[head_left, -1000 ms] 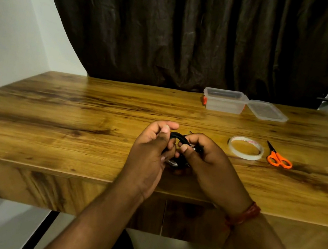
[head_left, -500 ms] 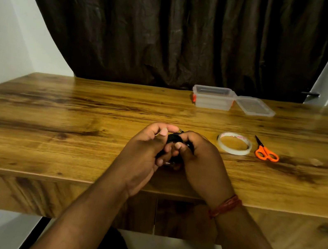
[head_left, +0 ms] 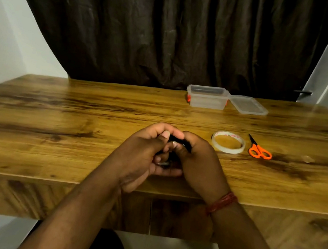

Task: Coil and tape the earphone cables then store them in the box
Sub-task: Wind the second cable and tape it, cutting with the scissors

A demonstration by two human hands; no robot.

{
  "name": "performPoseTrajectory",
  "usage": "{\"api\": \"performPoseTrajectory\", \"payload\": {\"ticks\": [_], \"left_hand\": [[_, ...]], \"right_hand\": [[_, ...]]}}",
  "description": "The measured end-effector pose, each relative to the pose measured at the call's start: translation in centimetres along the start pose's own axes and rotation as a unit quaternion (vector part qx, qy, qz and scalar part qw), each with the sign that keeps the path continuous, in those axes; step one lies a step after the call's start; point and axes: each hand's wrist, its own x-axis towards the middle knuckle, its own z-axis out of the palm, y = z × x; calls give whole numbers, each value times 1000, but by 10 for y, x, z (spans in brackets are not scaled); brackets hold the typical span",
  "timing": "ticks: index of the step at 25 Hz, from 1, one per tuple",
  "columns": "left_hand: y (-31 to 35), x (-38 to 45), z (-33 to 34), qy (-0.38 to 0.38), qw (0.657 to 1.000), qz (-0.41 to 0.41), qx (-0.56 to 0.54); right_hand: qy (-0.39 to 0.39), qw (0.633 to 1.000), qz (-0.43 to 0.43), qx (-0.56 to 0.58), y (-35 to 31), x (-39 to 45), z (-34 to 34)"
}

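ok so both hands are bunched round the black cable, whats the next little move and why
Probably keep the left hand gripping the coiled earphone cable and send the right hand to the tape roll just beyond it. The cable looks gathered between both hands, no tape is visible on it, and the box stands open with its lid beside it.

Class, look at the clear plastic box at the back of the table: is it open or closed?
Open. The box has no cover on it; its lid lies flat on the table just to its right.
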Motion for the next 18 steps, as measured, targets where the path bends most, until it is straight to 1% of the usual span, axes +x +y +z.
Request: {"api": "performPoseTrajectory", "payload": {"ticks": [2, 4, 5, 7, 8, 9, 10, 11, 12, 13, 14, 16, 18], "left_hand": [[-2, 1, 0, 2, 999, -5, -34], [-7, 3, -1, 12, 999, 5, -47], [-9, 4, -1, 20, 998, 11, -54], [-12, 5, -1, 40, 996, 19, -71], [-13, 6, -1, 51, 996, 21, -76], [-14, 6, -1, 62, 995, 22, -78], [-14, 6, -2, 72, 994, 22, -79], [-15, 6, -3, 79, 993, 23, -80], [-15, 7, -4, 85, 993, 24, -79], [-16, 9, -5, 93, 993, 24, -75], [-17, 12, -6, 103, 992, 24, -67], [-18, 20, -7, 123, 992, 28, -29], [-18, 29, -8, 141, 988, 33, 48]], "right_hand": [[-44, 999, 6, -4, 3, 1, -5], [-87, 996, -6, -5, 6, 2, -13], [-88, 996, -13, -6, 8, 3, -19], [-42, 998, -17, -33, 13, 4, -36], [-4, 997, -8, -78, 16, 5, -47], [32, 987, 0, -155, 22, 5, -57], [54, 966, 5, -253, 29, 6, -68], [55, 937, 12, -346, 37, 6, -78], [38, 909, 22, -414, 44, 7, -85], [13, 892, 36, -451, 49, 9, -89], [-6, 884, 49, -464, 51, 11, -91], [-17, 886, 60, -459, 51, 12, -90], [-6, 889, 47, -456, 50, 13, -87]]}}
